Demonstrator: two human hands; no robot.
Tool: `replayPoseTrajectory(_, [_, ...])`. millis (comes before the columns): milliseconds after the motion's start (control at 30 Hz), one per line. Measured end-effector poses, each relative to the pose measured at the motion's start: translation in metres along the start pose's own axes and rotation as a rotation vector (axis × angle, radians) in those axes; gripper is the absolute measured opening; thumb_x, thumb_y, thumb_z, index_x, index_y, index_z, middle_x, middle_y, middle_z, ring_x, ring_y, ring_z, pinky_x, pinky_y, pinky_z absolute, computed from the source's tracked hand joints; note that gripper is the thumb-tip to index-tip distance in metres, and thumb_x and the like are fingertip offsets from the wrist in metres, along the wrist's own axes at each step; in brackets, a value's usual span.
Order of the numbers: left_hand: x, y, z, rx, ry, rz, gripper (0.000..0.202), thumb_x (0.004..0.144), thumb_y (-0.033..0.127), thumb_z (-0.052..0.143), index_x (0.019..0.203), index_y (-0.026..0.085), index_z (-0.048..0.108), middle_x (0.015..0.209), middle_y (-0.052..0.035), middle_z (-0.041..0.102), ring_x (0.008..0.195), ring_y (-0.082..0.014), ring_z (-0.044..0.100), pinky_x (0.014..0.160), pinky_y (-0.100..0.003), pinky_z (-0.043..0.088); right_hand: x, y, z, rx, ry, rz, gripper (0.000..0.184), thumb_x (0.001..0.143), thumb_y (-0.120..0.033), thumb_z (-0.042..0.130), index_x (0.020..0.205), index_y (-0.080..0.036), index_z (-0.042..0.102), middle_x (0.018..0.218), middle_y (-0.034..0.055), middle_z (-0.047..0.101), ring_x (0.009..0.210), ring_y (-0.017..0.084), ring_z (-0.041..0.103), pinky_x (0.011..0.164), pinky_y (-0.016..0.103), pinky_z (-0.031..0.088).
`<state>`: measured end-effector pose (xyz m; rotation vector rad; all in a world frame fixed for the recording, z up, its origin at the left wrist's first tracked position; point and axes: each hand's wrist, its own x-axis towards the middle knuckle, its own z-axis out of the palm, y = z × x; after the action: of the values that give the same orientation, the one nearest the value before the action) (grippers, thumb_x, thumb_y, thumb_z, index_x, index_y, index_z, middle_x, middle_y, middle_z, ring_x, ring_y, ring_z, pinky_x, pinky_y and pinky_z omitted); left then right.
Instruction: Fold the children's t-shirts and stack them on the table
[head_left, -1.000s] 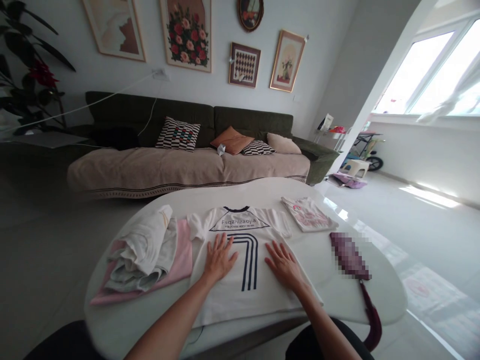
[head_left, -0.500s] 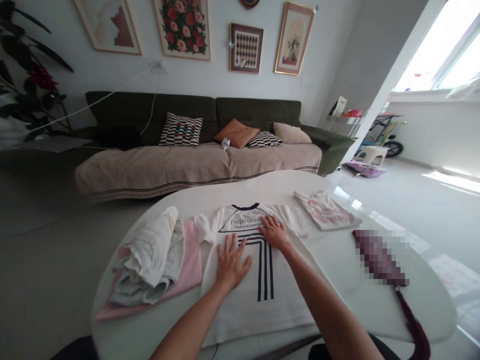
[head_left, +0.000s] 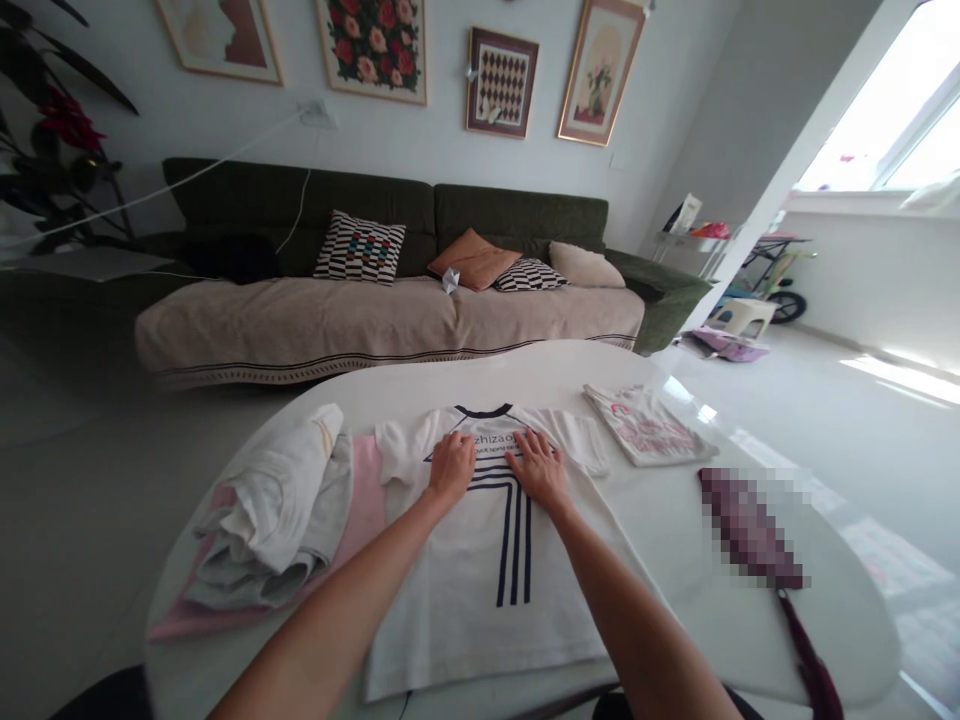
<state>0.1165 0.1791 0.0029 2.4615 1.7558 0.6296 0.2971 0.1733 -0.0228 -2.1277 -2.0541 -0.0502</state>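
Observation:
A white short-sleeved T-shirt (head_left: 442, 590) lies spread on the table, with a dark collar, printed lettering and dark stripes. My right hand (head_left: 538, 468) rests flat on its chest, fingers spread over the lettering. On the left part of the chest print lies my left hand (head_left: 451, 468), its fingers close together and slightly bent, with no cloth visibly gripped. Left of the shirt is a heap of white and grey clothes (head_left: 281, 500) on a pink cloth (head_left: 367, 490). A folded white garment with a pink print (head_left: 649, 425) lies beyond the right sleeve.
The white oval table (head_left: 675, 620) carries all the clothes. Near its right side lies a dark red item (head_left: 750, 525), partly pixelated, with a strap hanging toward the edge. Behind the table stands a green sofa (head_left: 517, 215) with a beige cover and several cushions.
My left hand has moved up the shirt from beside the stripes to the lettering, its fingers drawing together. My right hand stays on the chest. The camera view has shifted slightly.

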Motion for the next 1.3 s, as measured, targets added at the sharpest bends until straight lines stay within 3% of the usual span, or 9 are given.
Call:
replayPoseTrajectory(133, [0.036, -0.012, 0.016, -0.020, -0.001, 0.092, 0.030, 0.086, 0.015, 0.031, 0.109, 0.016, 0.052, 0.113, -0.0071, 0.051, 0.106, -0.0168, 0.044, 0.091, -0.030, 0.037, 0.000, 0.001, 0.001, 0.007, 0.019, -0.004, 0.055, 0.088, -0.053, 0.021, 0.134, -0.024, 0.030, 0.141, 0.0053, 0.027, 0.130, 0.024, 0.015, 0.101, 0.045, 0.015])
replayPoseTrajectory(333, [0.061, -0.025, 0.035, -0.039, -0.014, 0.178, 0.032, 0.087, 0.018, 0.031, 0.114, 0.018, 0.049, 0.115, -0.0057, 0.051, 0.108, -0.0159, 0.044, 0.095, -0.031, 0.035, 0.002, 0.001, -0.001, 0.015, -0.017, 0.005, 0.055, 0.088, -0.053, 0.019, 0.135, -0.026, 0.029, 0.142, 0.0043, 0.026, 0.130, 0.025, 0.013, 0.101, 0.046, 0.013])
replayPoseTrajectory(467, [0.065, -0.029, 0.042, -0.037, -0.046, 0.203, 0.033, 0.087, 0.024, 0.032, 0.113, 0.020, 0.052, 0.117, -0.0049, 0.051, 0.110, -0.0163, 0.044, 0.098, -0.030, 0.032, 0.004, 0.002, -0.002, 0.034, -0.009, 0.011, 0.055, 0.087, -0.053, 0.022, 0.133, -0.026, 0.031, 0.141, 0.0043, 0.028, 0.129, 0.025, 0.016, 0.101, 0.045, 0.013])
replayPoseTrajectory(633, [0.063, -0.033, 0.050, -0.005, -0.087, 0.177, 0.040, 0.088, 0.030, 0.030, 0.124, 0.018, 0.044, 0.134, -0.0080, 0.039, 0.123, -0.0213, 0.032, 0.103, -0.040, 0.023, 0.003, 0.002, -0.001, 0.059, 0.018, 0.010, 0.052, 0.087, -0.051, 0.027, 0.131, -0.025, 0.035, 0.139, 0.0048, 0.032, 0.128, 0.025, 0.019, 0.101, 0.044, 0.014])
replayPoseTrajectory(800, [0.065, -0.036, 0.046, 0.016, -0.128, 0.169, 0.041, 0.087, 0.031, 0.033, 0.128, 0.027, 0.040, 0.136, -0.0052, 0.038, 0.125, -0.0214, 0.031, 0.102, -0.043, 0.023, 0.002, 0.002, 0.000, 0.101, 0.098, 0.033, 0.054, 0.086, -0.052, 0.027, 0.127, -0.019, 0.038, 0.136, 0.0077, 0.035, 0.127, 0.024, 0.022, 0.101, 0.042, 0.016])
replayPoseTrajectory(933, [0.068, -0.022, 0.044, 0.030, -0.114, 0.141, 0.039, 0.086, 0.025, 0.032, 0.122, 0.024, 0.047, 0.134, -0.0092, 0.040, 0.124, -0.0257, 0.033, 0.101, -0.050, 0.018, 0.002, 0.002, 0.002, 0.127, 0.119, 0.034, 0.058, 0.085, -0.052, 0.027, 0.128, -0.015, 0.038, 0.135, 0.0090, 0.037, 0.126, 0.024, 0.025, 0.102, 0.040, 0.016])
replayPoseTrajectory(1033, [0.067, 0.002, 0.049, 0.019, -0.092, 0.161, 0.042, 0.087, 0.022, 0.028, 0.126, 0.019, 0.043, 0.139, -0.0090, 0.033, 0.128, -0.0232, 0.025, 0.104, -0.047, 0.016, 0.003, 0.002, 0.003, 0.118, 0.125, 0.039, 0.057, 0.085, -0.051, 0.029, 0.128, -0.014, 0.037, 0.136, 0.0096, 0.036, 0.126, 0.024, 0.024, 0.102, 0.041, 0.015])
replayPoseTrajectory(1133, [0.063, 0.019, 0.059, -0.009, -0.114, 0.216, 0.044, 0.088, 0.026, 0.026, 0.131, 0.023, 0.035, 0.141, -0.0044, 0.030, 0.129, -0.0211, 0.022, 0.104, -0.044, 0.018, 0.004, 0.003, 0.003, 0.113, 0.121, 0.033, 0.056, 0.085, -0.050, 0.030, 0.129, -0.015, 0.037, 0.136, 0.0097, 0.036, 0.126, 0.024, 0.024, 0.102, 0.041, 0.015])
replayPoseTrajectory(1300, [0.060, 0.021, 0.067, -0.021, -0.151, 0.200, 0.044, 0.089, 0.034, 0.024, 0.132, 0.031, 0.033, 0.142, -0.0019, 0.028, 0.130, -0.0283, 0.019, 0.101, -0.057, 0.013, 0.004, 0.004, 0.006, 0.117, 0.105, 0.037, 0.054, 0.085, -0.048, 0.032, 0.129, -0.017, 0.036, 0.137, 0.0096, 0.034, 0.127, 0.024, 0.024, 0.102, 0.041, 0.015])
